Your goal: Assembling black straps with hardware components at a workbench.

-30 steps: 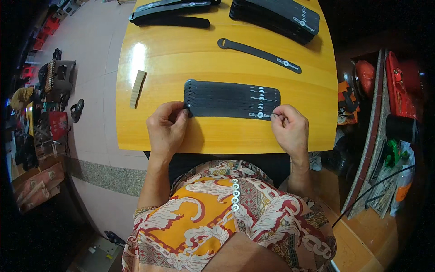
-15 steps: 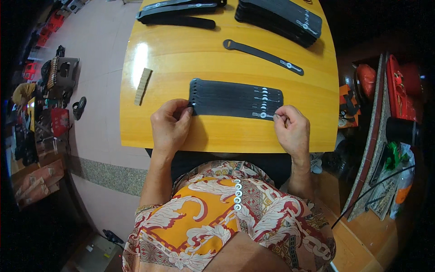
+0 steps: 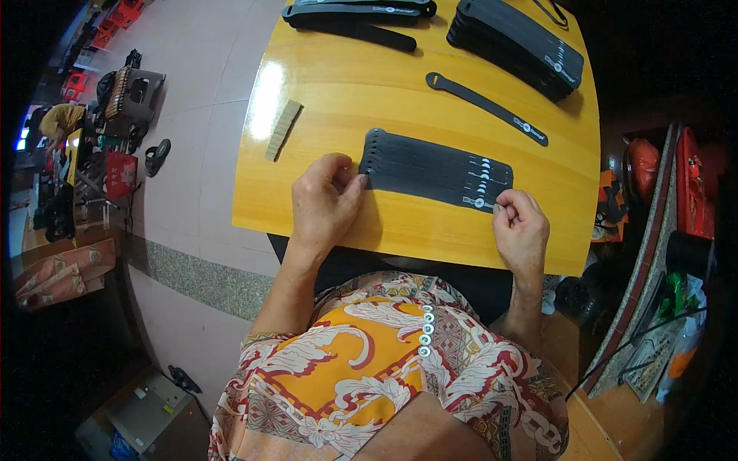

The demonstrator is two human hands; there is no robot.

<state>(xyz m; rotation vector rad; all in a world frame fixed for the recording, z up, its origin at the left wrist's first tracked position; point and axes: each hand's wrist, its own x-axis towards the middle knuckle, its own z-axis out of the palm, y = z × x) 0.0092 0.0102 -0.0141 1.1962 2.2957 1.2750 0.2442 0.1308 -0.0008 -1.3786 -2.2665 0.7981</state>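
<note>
A set of flat black straps (image 3: 430,167) lies fanned in overlapping rows on the yellow table. Their left ends are rounded with small slots, and pale printed marks run near their right ends. My left hand (image 3: 329,201) is closed, thumb and forefinger at the left end of the nearest strap. At that strap's right end, my right hand (image 3: 522,234) pinches the tip between thumb and fingers. Farther back, a single loose strap (image 3: 488,107) lies slanted on its own.
A thick stack of black straps (image 3: 511,46) sits at the far right of the yellow table (image 3: 307,207); another bundle (image 3: 357,17) lies at the far left. Nearer the left edge is a ridged tan strip (image 3: 284,131). A grey stool (image 3: 137,96) and a shoe (image 3: 157,157) are on the floor.
The whole scene has shifted right and tilted slightly in the view. Both hands stay at the two ends of the nearest strap, and the fanned straps keep their arrangement.
</note>
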